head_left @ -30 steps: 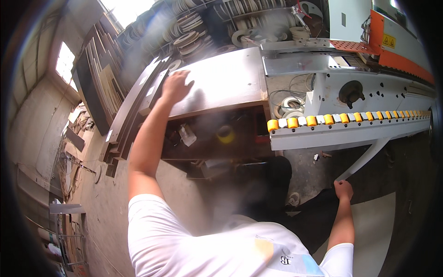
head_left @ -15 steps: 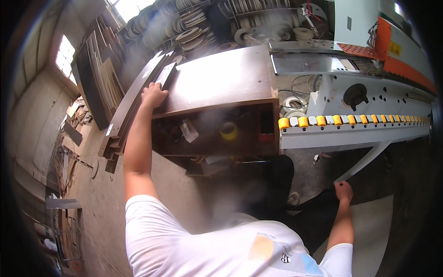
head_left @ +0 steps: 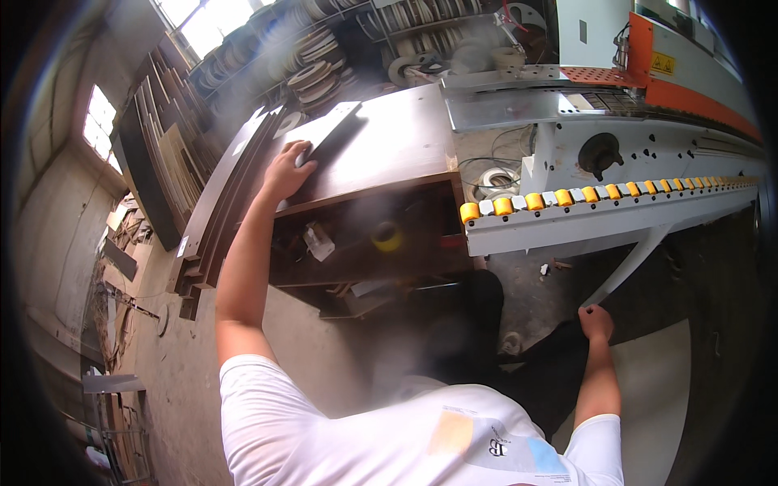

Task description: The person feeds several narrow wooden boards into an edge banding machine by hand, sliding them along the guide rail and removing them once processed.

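Note:
My left hand [head_left: 290, 168] reaches to the left part of the wooden cabinet top [head_left: 397, 134]. Its fingers are closed round the near end of a narrow board [head_left: 328, 128], which slants away across that top and casts a dark shadow. Just left of it lies a stack of long brown boards [head_left: 212, 206], ends toward me. At the lower right my right hand [head_left: 597, 321] is closed at the lower end of a pale, slightly curved strip [head_left: 628, 273]. This strip rises to the underside of the roller rail. The fingertips of my right hand are mostly hidden.
A rail with yellow and white rollers [head_left: 559, 198] fronts a white and orange machine [head_left: 673, 61]. Under the cabinet top, an open compartment holds a yellow roll [head_left: 387, 236] and a clear plastic piece [head_left: 318, 240]. Sheets lean at left [head_left: 150, 150]; banding coils [head_left: 316, 77] stand behind.
My left hand has moved right, bringing the narrow board away from the stack and farther over the cabinet top. My right hand stays closed at the strip's end; the view has shifted slightly.

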Demonstrator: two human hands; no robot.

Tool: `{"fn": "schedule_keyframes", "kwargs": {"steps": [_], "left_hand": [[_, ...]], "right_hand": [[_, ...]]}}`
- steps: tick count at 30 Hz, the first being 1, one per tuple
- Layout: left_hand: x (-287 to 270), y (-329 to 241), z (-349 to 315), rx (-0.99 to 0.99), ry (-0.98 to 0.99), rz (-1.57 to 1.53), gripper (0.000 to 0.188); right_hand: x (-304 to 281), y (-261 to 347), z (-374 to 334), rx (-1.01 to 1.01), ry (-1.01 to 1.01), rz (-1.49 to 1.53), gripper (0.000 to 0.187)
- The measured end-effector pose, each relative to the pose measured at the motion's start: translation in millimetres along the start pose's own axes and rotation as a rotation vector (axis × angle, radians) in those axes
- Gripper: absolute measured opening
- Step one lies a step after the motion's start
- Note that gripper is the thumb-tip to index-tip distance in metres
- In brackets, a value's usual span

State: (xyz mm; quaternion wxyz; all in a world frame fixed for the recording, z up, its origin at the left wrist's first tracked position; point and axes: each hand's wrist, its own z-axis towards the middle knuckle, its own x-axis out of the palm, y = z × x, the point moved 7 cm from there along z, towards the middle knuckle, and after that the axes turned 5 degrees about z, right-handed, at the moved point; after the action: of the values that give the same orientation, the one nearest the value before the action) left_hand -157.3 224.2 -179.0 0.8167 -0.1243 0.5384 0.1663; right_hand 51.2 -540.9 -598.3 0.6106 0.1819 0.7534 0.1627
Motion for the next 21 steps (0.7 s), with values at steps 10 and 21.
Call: {"fn": "schedule_keyframes", "kwargs": {"steps": [10, 21], "left_hand": [[13.1, -113.2, 42.4, 0.222, -0.079, -0.021, 0.047], [7.7, -274.5, 30.6, 0.588, -0.007, -0.287, 0.040]], "right_hand": [[-8.5, -2.0, -11.0, 0.036, -0.046, 0.068, 0.037], [-8.3, 0.6, -12.8, 0.036, -0.051, 0.103, 0.033]]}}
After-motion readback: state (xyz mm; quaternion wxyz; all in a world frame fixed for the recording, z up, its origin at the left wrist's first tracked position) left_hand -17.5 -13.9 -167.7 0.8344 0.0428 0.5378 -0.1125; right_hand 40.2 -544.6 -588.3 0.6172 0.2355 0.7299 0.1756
